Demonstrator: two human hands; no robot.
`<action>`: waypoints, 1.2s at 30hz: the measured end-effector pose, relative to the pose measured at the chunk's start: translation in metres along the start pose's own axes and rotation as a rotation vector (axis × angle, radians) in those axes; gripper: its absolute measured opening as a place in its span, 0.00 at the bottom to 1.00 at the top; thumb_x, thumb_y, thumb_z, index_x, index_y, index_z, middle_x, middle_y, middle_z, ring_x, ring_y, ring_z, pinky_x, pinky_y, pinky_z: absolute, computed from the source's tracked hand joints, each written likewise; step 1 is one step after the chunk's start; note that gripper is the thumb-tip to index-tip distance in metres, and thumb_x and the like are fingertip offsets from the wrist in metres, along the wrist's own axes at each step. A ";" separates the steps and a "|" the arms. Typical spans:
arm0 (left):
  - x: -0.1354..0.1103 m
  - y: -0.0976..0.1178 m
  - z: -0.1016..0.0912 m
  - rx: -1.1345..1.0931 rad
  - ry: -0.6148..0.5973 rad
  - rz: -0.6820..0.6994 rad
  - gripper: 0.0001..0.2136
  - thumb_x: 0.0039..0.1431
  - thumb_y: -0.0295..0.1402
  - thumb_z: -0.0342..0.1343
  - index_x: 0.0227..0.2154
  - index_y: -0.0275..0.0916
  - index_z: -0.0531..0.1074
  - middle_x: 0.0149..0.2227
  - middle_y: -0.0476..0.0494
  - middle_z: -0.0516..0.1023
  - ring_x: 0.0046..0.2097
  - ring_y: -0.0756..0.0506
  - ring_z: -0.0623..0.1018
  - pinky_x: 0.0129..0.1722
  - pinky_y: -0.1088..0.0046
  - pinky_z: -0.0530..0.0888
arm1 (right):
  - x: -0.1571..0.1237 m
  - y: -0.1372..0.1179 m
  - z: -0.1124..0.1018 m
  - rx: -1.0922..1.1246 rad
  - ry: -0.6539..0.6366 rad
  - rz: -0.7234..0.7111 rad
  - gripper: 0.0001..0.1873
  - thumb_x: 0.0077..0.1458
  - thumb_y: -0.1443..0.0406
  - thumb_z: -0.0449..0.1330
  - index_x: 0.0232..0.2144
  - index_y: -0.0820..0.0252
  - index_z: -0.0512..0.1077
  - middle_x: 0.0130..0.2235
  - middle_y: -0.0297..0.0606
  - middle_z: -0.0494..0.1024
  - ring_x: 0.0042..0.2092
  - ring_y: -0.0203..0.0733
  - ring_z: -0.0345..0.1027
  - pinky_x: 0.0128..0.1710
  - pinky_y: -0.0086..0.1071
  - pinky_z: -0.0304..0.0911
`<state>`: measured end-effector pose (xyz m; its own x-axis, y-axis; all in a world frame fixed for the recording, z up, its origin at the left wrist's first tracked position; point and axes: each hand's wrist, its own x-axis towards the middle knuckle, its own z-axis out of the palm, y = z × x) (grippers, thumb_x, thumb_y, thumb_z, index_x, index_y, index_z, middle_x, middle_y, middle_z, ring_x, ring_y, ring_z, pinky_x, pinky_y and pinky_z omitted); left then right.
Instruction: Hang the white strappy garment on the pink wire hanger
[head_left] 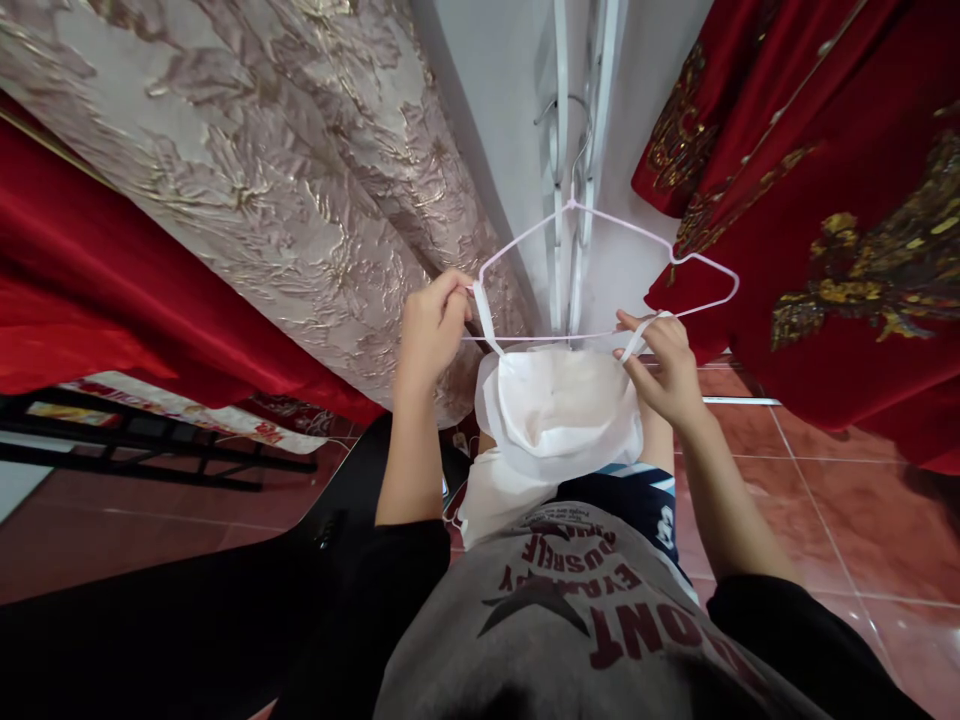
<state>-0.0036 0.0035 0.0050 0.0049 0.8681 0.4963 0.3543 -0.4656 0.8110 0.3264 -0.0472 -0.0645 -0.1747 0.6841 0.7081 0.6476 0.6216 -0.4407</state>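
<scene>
A pale pink wire hanger (630, 224) is hooked on a white metal rack in front of me. From it hangs a white garment (566, 400) with two thin straps, its body drooping over my lap. My left hand (435, 320) pinches the left strap at the hanger's left corner, where the strap loops around the wire. My right hand (661, 360) has its fingers in and around the right strap, near the hanger's lower bar. The garment's lower part lies in folds and is partly hidden.
A cream and gold brocade garment (300, 180) hangs close on the left, beside red cloth (150, 270). Red garments with gold embroidery (847, 270) hang on the right. The white rack (561, 120) stands against a wall. A black bench (225, 460) is at lower left, on red tiles (817, 500).
</scene>
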 end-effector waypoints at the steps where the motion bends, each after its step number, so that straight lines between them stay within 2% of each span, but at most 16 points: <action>1: 0.000 -0.005 0.002 -0.074 0.055 -0.035 0.12 0.70 0.24 0.55 0.31 0.39 0.78 0.23 0.54 0.75 0.28 0.52 0.72 0.36 0.72 0.69 | 0.000 0.000 -0.001 -0.003 0.005 -0.005 0.23 0.68 0.56 0.60 0.64 0.45 0.73 0.46 0.40 0.83 0.49 0.54 0.74 0.58 0.55 0.64; 5: -0.018 -0.028 0.018 -0.526 0.263 -0.256 0.06 0.65 0.36 0.64 0.34 0.41 0.75 0.28 0.52 0.79 0.28 0.52 0.77 0.34 0.73 0.74 | 0.000 -0.002 0.000 -0.013 0.011 -0.033 0.24 0.68 0.57 0.60 0.64 0.46 0.72 0.49 0.42 0.84 0.49 0.55 0.75 0.58 0.56 0.64; 7: -0.033 -0.035 0.031 -0.711 0.247 -0.367 0.12 0.61 0.43 0.68 0.38 0.43 0.75 0.33 0.47 0.83 0.35 0.49 0.83 0.40 0.71 0.79 | 0.000 -0.003 0.001 -0.013 -0.004 -0.043 0.24 0.68 0.57 0.60 0.64 0.46 0.72 0.51 0.42 0.84 0.50 0.56 0.75 0.58 0.57 0.64; 10: -0.053 -0.035 0.047 -0.822 0.129 -0.396 0.16 0.60 0.47 0.68 0.41 0.43 0.74 0.42 0.41 0.86 0.46 0.45 0.85 0.51 0.66 0.80 | 0.002 -0.004 -0.004 -0.005 0.015 -0.051 0.25 0.67 0.57 0.61 0.65 0.44 0.72 0.51 0.42 0.83 0.51 0.56 0.76 0.58 0.57 0.65; 12: -0.059 -0.031 0.051 -0.815 0.113 -0.368 0.16 0.61 0.49 0.67 0.39 0.43 0.72 0.40 0.42 0.85 0.47 0.44 0.86 0.52 0.65 0.80 | 0.002 0.001 -0.015 -0.013 0.124 -0.029 0.26 0.67 0.58 0.63 0.66 0.43 0.71 0.50 0.42 0.83 0.51 0.56 0.76 0.57 0.57 0.68; 15: -0.058 -0.025 0.045 -0.780 0.166 -0.340 0.18 0.60 0.50 0.68 0.35 0.43 0.69 0.32 0.47 0.82 0.42 0.44 0.87 0.48 0.67 0.81 | 0.003 0.019 -0.037 -0.059 0.414 0.050 0.26 0.66 0.59 0.65 0.65 0.44 0.73 0.51 0.45 0.82 0.55 0.59 0.75 0.56 0.59 0.70; 17: -0.054 -0.024 0.038 -0.767 0.182 -0.347 0.18 0.60 0.48 0.68 0.35 0.43 0.68 0.30 0.49 0.80 0.39 0.45 0.86 0.45 0.68 0.81 | 0.007 0.033 -0.049 -0.034 0.494 0.114 0.23 0.66 0.57 0.65 0.62 0.45 0.77 0.53 0.46 0.81 0.58 0.60 0.74 0.58 0.59 0.69; 19: -0.050 -0.024 0.033 -0.768 0.172 -0.360 0.17 0.60 0.47 0.69 0.35 0.42 0.68 0.29 0.50 0.79 0.36 0.46 0.86 0.44 0.69 0.81 | 0.016 0.040 -0.057 0.078 0.423 0.187 0.17 0.64 0.54 0.67 0.53 0.47 0.81 0.50 0.45 0.83 0.54 0.57 0.77 0.55 0.55 0.73; 21: -0.049 -0.025 0.032 -0.782 0.161 -0.363 0.17 0.60 0.46 0.69 0.35 0.42 0.68 0.29 0.50 0.79 0.35 0.46 0.85 0.43 0.70 0.81 | 0.028 0.037 -0.061 0.163 0.306 0.240 0.14 0.60 0.51 0.70 0.43 0.49 0.83 0.41 0.42 0.85 0.43 0.52 0.80 0.45 0.50 0.76; 23: -0.048 -0.026 0.033 -0.794 0.161 -0.367 0.16 0.60 0.45 0.69 0.36 0.43 0.69 0.28 0.50 0.79 0.34 0.47 0.84 0.41 0.71 0.81 | 0.042 0.026 -0.063 0.125 0.221 0.247 0.15 0.57 0.49 0.72 0.36 0.50 0.80 0.34 0.38 0.83 0.35 0.48 0.78 0.38 0.48 0.76; 25: -0.049 -0.027 0.035 -0.798 0.169 -0.382 0.16 0.60 0.45 0.69 0.36 0.43 0.68 0.29 0.50 0.80 0.33 0.47 0.84 0.40 0.71 0.80 | 0.053 0.013 -0.065 0.000 0.166 0.204 0.14 0.57 0.49 0.72 0.33 0.49 0.78 0.33 0.38 0.82 0.35 0.49 0.77 0.38 0.49 0.75; 30: -0.048 -0.024 0.035 -0.792 0.204 -0.396 0.14 0.62 0.43 0.67 0.35 0.43 0.68 0.28 0.50 0.79 0.32 0.47 0.83 0.40 0.71 0.80 | 0.060 0.000 -0.068 -0.204 0.105 0.071 0.14 0.60 0.49 0.69 0.34 0.48 0.75 0.37 0.45 0.82 0.40 0.55 0.75 0.43 0.55 0.71; 34: -0.046 -0.020 0.033 -0.794 0.238 -0.391 0.13 0.62 0.41 0.67 0.35 0.42 0.69 0.26 0.50 0.78 0.31 0.48 0.82 0.38 0.72 0.80 | 0.057 0.004 -0.064 -0.276 0.079 0.059 0.15 0.62 0.48 0.67 0.37 0.49 0.75 0.34 0.43 0.80 0.36 0.53 0.72 0.45 0.56 0.69; 36: -0.046 -0.019 0.034 -0.810 0.236 -0.394 0.13 0.62 0.41 0.67 0.34 0.42 0.69 0.26 0.51 0.79 0.30 0.48 0.82 0.37 0.73 0.80 | 0.058 0.005 -0.060 -0.292 0.060 0.059 0.14 0.63 0.49 0.66 0.40 0.50 0.76 0.34 0.42 0.80 0.38 0.54 0.73 0.47 0.58 0.69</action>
<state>0.0214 -0.0217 -0.0443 -0.1985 0.9730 0.1177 -0.4713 -0.2001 0.8590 0.3642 -0.0275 0.0079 -0.0916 0.6864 0.7214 0.8425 0.4396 -0.3113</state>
